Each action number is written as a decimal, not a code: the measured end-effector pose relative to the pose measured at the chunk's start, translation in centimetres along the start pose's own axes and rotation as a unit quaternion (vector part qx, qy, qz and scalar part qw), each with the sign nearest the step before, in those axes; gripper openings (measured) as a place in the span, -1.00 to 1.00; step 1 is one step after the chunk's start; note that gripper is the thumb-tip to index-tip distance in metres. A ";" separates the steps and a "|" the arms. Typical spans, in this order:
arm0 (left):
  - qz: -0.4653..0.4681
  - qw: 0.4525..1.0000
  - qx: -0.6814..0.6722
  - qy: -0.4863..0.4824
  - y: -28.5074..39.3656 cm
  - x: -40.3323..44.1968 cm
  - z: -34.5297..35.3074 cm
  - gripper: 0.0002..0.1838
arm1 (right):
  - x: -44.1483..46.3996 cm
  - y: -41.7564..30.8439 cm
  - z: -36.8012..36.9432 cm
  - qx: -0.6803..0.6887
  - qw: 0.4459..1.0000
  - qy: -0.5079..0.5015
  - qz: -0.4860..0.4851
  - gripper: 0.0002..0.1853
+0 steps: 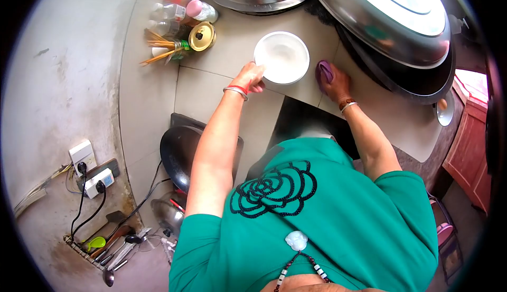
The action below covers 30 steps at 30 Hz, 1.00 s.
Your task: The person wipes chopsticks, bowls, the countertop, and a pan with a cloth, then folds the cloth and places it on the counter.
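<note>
White and smooth, the round bowl (285,55) sits on the pale tiled counter (229,41) in front of us, its mouth facing up, between our two hands. Our left hand (252,77) has its fingers curled in close at the near left edge of the bowl, gripping it by the rim; the exact set of the fingertips is hidden from us. Our right hand (336,86) is closed loosely round a bunched purple cloth (324,72), pressed to the counter just beside the bowl and apart from it. We would judge the bowl stiff and fairly light, though we cannot tell whether it is plastic or ceramic, so we should treat it as breakable. Its glossy wall would probably slide under wet fingers, which makes the rim the surest hold, thumb on one side and fingers on the other. Whether anything pale lies inside is too washed out to tell, so keeping it level seems wise. The cloth looks soft and limp; it should fold to the palm and is best gathered from above with spread fingers. Near our right hand, the big metal lid (388,14) rests tilted over a dark wok (430,83), and looks far heavier and more awkward.
</note>
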<state>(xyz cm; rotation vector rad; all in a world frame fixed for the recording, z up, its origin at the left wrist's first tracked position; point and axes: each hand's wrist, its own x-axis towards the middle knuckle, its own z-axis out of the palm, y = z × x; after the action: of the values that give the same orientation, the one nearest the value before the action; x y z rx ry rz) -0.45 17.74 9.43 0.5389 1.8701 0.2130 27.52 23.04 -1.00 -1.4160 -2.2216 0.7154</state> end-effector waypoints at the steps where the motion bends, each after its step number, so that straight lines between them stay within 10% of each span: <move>1: 0.005 0.997 -0.078 -0.021 -0.6 0.2 0.4 -0.56 | -0.1 -0.4 -0.4 0.012 1.000 0.004 -0.003 -0.54; 5: 0.090 0.938 -0.325 -0.083 -2.3 0.8 2.5 -0.55 | 0.0 0.5 0.6 -0.010 1.000 -0.009 0.016 -0.55; 15: 0.129 0.878 -0.459 -0.036 -3.1 5.0 -1.6 -0.58 | 1.3 -1.6 -1.7 0.032 0.995 -0.052 0.078 -0.61; 19: 0.125 0.855 -0.503 -0.025 -2.4 7.1 -4.9 -0.57 | 2.2 -0.8 -1.9 0.248 0.950 -0.011 0.189 -0.58; 25: 0.138 0.826 -0.545 -0.034 -2.2 7.3 -5.9 -0.51 | 2.9 -3.1 -0.5 -0.045 0.998 -0.034 -0.034 -0.49; 30: 0.141 0.790 -0.587 -0.106 -4.4 5.7 -5.5 -0.41 | 7.0 -5.9 6.6 -0.004 0.990 -0.047 -0.135 -0.49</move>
<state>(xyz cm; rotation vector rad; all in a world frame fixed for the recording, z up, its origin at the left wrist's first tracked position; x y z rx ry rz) -8.23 17.10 4.81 -0.0572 1.0966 1.3446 16.66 26.02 -2.06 -1.0746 -2.4283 0.6918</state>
